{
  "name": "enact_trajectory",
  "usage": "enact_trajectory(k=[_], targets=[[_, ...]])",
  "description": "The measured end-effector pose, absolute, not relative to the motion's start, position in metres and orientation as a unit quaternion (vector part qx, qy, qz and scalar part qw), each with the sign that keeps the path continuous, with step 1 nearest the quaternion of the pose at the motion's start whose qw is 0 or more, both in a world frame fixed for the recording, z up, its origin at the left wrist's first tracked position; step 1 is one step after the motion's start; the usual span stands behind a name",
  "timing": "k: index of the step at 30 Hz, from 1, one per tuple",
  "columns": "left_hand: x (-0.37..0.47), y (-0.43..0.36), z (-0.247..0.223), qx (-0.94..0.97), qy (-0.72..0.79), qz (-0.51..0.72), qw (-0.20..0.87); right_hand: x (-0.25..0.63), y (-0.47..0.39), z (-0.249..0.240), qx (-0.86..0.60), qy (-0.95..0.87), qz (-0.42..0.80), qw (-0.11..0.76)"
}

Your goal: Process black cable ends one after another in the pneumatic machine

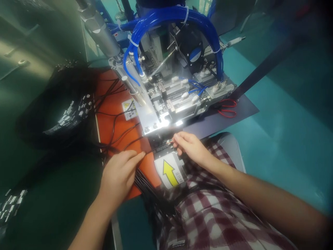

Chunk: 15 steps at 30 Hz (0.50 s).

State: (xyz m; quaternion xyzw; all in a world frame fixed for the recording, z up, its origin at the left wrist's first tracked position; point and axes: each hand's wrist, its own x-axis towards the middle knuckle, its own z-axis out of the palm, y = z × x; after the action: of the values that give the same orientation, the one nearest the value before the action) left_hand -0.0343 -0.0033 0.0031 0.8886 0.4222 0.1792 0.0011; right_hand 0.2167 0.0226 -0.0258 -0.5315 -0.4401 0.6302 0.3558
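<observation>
The left hand [118, 172] has its fingertips close together on a thin black wire [150, 151], seemingly to keep it steady, while the right hand [189, 147] pinches a small shiny bit [169, 141], maybe the wire's end, right by the front of the metal machine [182, 104].

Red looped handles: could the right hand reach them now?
Probably yes: the red looped handles jut out beside the machine, with nothing visible over them, though the right hand pinches a small part.

Left grip [118, 173] curled palm-down, right grip [191, 147] pinched
</observation>
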Motion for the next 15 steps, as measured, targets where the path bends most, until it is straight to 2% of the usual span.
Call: enact_trajectory(k=[8, 12, 15], targets=[[-0.033, -0.0034, 0.0048, 0.885, 0.433, 0.171, 0.004, 0.2057, 0.0198, -0.0272, -0.536, -0.479, 0.588, 0.37], [-0.0324, -0.0035, 0.0056, 0.883, 0.435, 0.175, 0.008, 0.2075, 0.0217, -0.0241, -0.517, -0.424, 0.662, 0.338], [-0.0325, -0.0037, 0.0053, 0.885, 0.43, 0.177, 0.009, 0.2085, 0.0231, -0.0216, -0.509, -0.388, 0.685, 0.349]])
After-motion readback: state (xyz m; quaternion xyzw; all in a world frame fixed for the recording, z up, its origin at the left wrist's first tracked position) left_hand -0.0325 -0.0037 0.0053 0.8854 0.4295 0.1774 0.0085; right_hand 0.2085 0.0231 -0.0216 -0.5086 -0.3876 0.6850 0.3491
